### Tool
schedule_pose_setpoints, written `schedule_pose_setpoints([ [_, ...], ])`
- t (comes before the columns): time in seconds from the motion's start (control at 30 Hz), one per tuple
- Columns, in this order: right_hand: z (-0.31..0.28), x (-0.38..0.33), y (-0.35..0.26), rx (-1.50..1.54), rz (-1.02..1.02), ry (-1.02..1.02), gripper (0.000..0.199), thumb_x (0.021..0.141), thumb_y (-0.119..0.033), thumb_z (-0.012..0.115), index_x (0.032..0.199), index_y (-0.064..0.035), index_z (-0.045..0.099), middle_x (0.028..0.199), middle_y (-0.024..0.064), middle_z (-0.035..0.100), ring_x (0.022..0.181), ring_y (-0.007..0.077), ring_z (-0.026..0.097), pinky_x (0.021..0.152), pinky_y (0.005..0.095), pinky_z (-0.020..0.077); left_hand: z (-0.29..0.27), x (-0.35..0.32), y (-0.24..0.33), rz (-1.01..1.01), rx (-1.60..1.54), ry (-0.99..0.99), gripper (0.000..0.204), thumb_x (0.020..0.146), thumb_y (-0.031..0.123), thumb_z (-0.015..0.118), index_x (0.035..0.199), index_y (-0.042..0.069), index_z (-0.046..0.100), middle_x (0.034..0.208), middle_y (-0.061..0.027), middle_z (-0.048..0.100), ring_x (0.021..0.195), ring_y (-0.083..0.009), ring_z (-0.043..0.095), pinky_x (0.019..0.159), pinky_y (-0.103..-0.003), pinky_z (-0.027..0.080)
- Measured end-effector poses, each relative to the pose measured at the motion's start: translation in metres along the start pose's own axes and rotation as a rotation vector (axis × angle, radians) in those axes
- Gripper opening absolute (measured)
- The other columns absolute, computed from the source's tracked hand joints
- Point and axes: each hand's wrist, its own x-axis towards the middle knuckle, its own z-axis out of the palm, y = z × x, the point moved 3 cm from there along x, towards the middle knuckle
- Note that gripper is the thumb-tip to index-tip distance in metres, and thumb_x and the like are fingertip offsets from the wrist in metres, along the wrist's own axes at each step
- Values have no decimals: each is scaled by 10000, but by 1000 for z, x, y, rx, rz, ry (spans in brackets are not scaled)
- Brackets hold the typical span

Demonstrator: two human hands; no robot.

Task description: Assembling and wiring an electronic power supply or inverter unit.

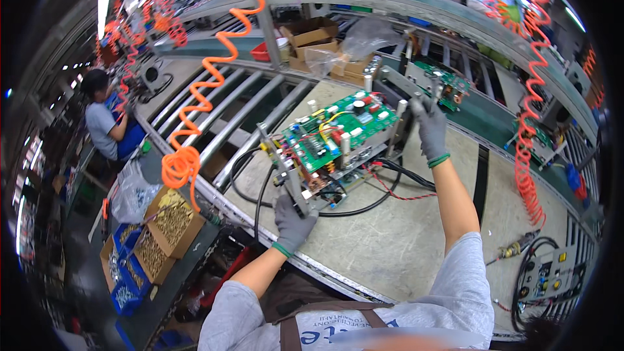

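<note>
A metal-framed electronic assembly with a green circuit board (354, 131) on top sits tilted in front of me, over the pale work board. My left hand (292, 223), in a grey glove with a green cuff, is closed round the bottom of its near-left metal end panel (286, 172). At the far right, my right hand (430, 131), gloved alike, grips the upright dark end panel (404, 125). Its fingers wrap over the top edge, and the thumb is partly hidden. Black cables (383, 207) and a twisted red wire (411, 196) trail from the underside.
Metal rollers (242, 107) lie left of the work board (364, 257). Orange coiled air hoses (214, 65) hang overhead. Cartons of brass-coloured fasteners (174, 221) and blue bins (125, 296) stand at lower left. Another circuit assembly (445, 84) is behind. A control panel unit (549, 276) sits at right. A co-worker (107, 117) sits at left.
</note>
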Motion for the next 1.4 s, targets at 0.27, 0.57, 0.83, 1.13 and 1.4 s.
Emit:
schedule_pose_setpoints([
  [0.27, 7, 12, 2, -359, -174, 186, 371, 911, -362, 612, 947, 6, 652, 694, 88, 614, 648, 121, 485, 632, 311, 439, -64, 97, 1, -17, -905, 431, 488, 959, 305, 429, 1274, -56, 521, 1291, -157, 545, 1241, -224, 469, 1087, -329, 298],
  [0.57, -49, -33, -2, -452, -58, 319, 321, 931, -197, 570, 1178, 2, 614, 1008, 111, 682, 937, 178, 619, 838, 315, 464, -35, 95, 53, -20, -1119, 300, 453, 967, 400, 469, 656, 73, 518, 619, 41, 474, 597, -71, 412, 519, -286, 352],
  [0.83, -153, -126, 27, -15, 262, 369, 324, 975, -324, 530, 1102, -34, 602, 829, 1, 623, 709, 86, 579, 599, 244, 468, -60, 15, 131, 754, -751, 231, 212, 796, 201, 534, 627, 84, 584, 606, -71, 562, 577, -271, 565, 695, -408, 502],
  [1.13, -189, -174, 56, 279, 493, 406, 198, 934, -222, 514, 1075, -120, 608, 778, -21, 586, 608, 84, 548, 489, 219, 416, -57, -21, 136, 841, -699, 167, 240, 866, 233, 510, 978, 48, 613, 956, -129, 615, 997, -294, 600, 1002, -462, 374],
  [1.4, -171, -154, 21, 43, 318, 394, 182, 949, -187, 538, 1044, -52, 614, 768, -10, 600, 614, 75, 564, 499, 231, 435, -20, -67, 89, 424, -700, 218, 704, 949, 400, 407, 1373, -144, 270, 1422, -330, 262, 1352, -460, 254, 1126, -533, 174],
])
